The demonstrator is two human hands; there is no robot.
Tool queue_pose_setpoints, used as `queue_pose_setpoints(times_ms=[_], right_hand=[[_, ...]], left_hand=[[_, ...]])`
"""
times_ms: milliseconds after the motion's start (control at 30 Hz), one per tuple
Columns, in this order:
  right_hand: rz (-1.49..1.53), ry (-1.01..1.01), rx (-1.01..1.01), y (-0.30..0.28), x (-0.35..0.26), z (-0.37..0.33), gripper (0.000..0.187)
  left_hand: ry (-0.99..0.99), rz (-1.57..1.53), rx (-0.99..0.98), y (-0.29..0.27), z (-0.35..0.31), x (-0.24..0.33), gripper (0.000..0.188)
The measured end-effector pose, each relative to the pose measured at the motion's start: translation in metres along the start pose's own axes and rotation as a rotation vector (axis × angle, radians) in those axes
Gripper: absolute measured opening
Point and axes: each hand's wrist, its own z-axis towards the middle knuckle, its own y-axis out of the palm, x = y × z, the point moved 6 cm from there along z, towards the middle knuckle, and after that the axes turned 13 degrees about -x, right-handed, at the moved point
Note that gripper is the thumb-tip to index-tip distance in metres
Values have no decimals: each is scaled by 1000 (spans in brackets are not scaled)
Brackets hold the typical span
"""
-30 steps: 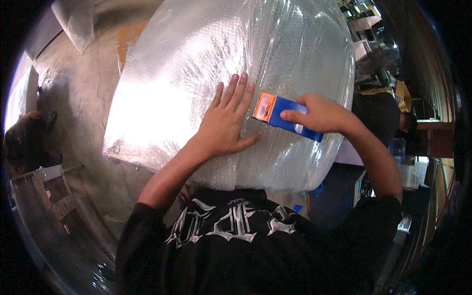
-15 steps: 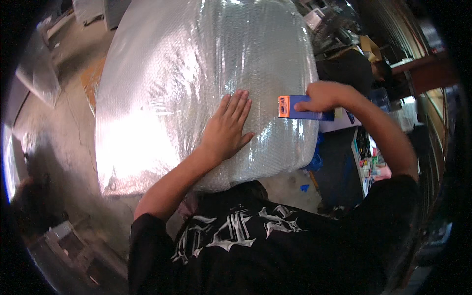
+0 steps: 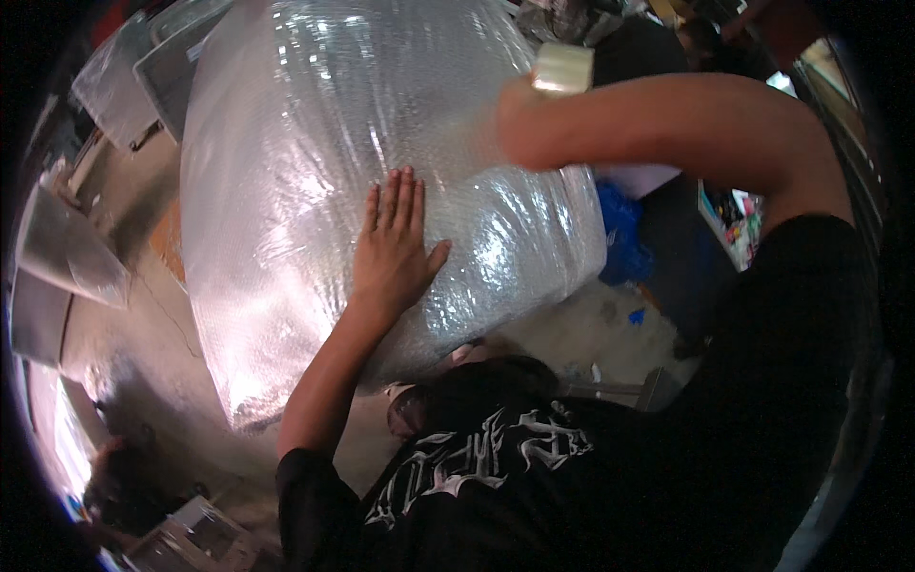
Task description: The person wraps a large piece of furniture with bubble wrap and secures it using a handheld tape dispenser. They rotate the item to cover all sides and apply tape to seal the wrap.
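A large bubble-wrapped bundle with a shiny film surface lies in front of me. My left hand presses flat on it near the middle, fingers stretched out and slightly parted. At the bundle's far right side, my right hand is closed round a tape dispenser, smeared by motion. The dispenser's pale roll of packing tape shows beyond the wrist; its body is mostly hidden by my hand and forearm. I cannot tell whether tape runs from it onto the wrap.
Blue plastic hangs beside the bundle's right edge. Farther right, a box of small coloured items stands by a dark surface. Wrapped panels lean at the far left over a concrete floor. Cardboard lies by the bundle's left edge.
My right hand has swung left and away from me with the tape dispenser, turning so its roll shows. My left hand stays flat on the wrap. The view has shifted and tilted.
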Motion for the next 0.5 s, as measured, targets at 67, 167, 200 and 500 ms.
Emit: queue_pose_setpoints(times_ms=[67, 167, 200, 500], right_hand=[[393, -39, -192, 39, 31, -16, 46], [1033, 48, 31, 114, 33, -67, 53], [1230, -11, 112, 144, 30, -71, 54], [2211, -371, 535, 451, -160, -41, 58]], left_hand=[[-68, 23, -28, -5, 2, 2, 87], [-143, -27, -76, -5, 16, 31, 99], [-191, -58, -72, -6, 23, 40, 102], [-482, -110, -66, 4, 83, 82, 103]])
